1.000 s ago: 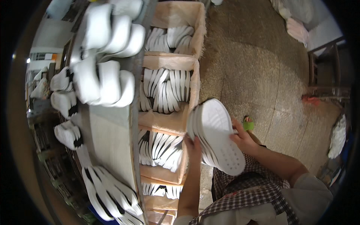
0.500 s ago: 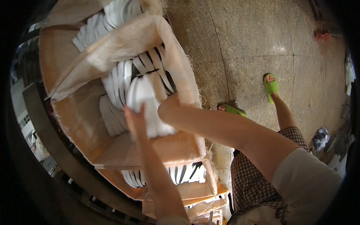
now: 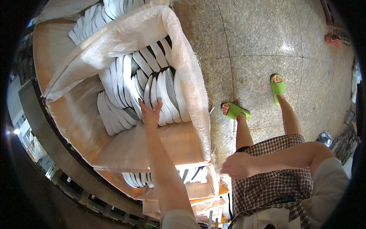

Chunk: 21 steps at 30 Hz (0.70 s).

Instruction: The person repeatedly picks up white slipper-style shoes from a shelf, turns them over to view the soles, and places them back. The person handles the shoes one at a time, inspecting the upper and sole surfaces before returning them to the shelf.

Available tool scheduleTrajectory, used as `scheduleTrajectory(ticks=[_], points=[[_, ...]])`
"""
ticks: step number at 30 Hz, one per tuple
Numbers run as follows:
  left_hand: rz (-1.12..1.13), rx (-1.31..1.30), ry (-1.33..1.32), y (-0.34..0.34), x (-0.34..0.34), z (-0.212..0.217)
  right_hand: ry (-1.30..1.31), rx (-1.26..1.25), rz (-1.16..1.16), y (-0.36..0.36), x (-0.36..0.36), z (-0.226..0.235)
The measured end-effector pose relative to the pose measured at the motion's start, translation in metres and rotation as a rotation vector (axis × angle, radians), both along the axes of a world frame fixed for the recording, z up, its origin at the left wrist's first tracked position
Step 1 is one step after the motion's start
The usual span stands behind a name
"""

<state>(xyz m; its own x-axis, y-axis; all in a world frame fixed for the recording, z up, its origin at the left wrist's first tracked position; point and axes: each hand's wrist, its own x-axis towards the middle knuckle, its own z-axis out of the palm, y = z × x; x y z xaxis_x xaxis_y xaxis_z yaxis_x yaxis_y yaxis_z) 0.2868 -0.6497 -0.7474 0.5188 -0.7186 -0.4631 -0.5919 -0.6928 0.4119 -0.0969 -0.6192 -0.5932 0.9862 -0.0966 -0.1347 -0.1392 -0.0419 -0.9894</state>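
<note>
My left hand (image 3: 151,115) reaches into a pale cloth-lined bin (image 3: 185,63), its fingers spread against the near side of a row of shoe soles (image 3: 164,97). These are white, curved pieces with black or grey faces, stood on edge and packed side by side. Further white soles (image 3: 112,114) lean together at the left of the bin. My right hand (image 3: 239,166) is out of the bin, in front of the checked apron (image 3: 276,171). Its fingers are slightly blurred, stretched leftward and loosely apart, with nothing visible in them.
Another lined compartment with white soles (image 3: 93,21) adjoins at the far side, and one with more soles (image 3: 139,179) at the near side. A dark curved rail (image 3: 42,122) runs along the left. My feet in green slippers (image 3: 237,111) stand on the speckled floor (image 3: 259,38) at right.
My right hand has left the bin and drawn back to the apron. The blurred white bunch between my hands now rests as a row of soles. My left hand has shifted slightly right.
</note>
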Motion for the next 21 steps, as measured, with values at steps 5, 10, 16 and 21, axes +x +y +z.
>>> scheduleTrajectory(ticks=[5, 10, 16, 21], points=[[0.126, 0.061, -0.33, 0.0, -0.049, 0.063, 0.162, -0.154, -0.008, -0.023, -0.097, 0.03], [0.131, -0.354, -0.079, 0.005, -0.201, 0.213, 0.194, -0.308, -0.075, -0.068, -0.14, 0.108], [-0.469, -0.126, 0.604, 0.021, -0.31, 0.532, 0.194, -0.409, -0.003, -0.101, -0.157, 0.207], [0.198, -0.971, 0.259, 0.074, -0.24, 0.702, 0.219, -0.459, -0.007, -0.097, -0.174, 0.253]])
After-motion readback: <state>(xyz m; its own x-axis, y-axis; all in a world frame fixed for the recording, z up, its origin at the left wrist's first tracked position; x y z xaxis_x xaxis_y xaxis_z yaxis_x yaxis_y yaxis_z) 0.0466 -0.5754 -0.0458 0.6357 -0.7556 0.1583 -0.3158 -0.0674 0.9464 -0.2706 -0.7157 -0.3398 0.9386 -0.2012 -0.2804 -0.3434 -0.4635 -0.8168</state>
